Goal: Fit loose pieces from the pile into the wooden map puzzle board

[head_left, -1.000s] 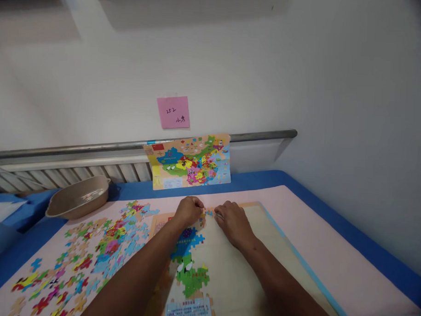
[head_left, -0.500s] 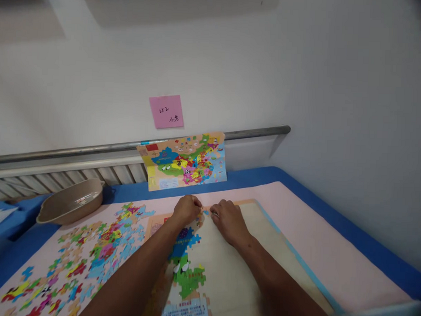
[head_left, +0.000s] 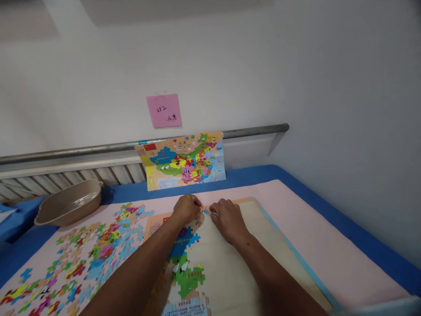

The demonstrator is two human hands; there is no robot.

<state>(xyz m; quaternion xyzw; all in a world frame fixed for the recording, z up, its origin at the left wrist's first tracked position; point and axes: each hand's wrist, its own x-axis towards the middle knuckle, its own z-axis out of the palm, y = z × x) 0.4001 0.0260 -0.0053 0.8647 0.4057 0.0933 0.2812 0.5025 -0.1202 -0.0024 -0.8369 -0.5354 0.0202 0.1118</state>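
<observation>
A partly assembled map jigsaw fills the left side of a framed puzzle board. Its joined pieces show blue and green areas with white birds. At the board's far edge my left hand has its fingers pinched at the top of the joined part. Just to the right, my right hand is closed, its fingertips at a small puzzle piece with a blue mark. Whether either hand grips that piece is hard to see, as the fingers cover much of it.
Several loose puzzle pieces lie spread on the pink sheet at the left. Behind them stands a beige basin. A printed map picture leans on the metal rail, below a pink note on the wall.
Both hands stay at nearly the same place at the board's far edge. The whole view has shifted slightly, with no piece visibly moved.
</observation>
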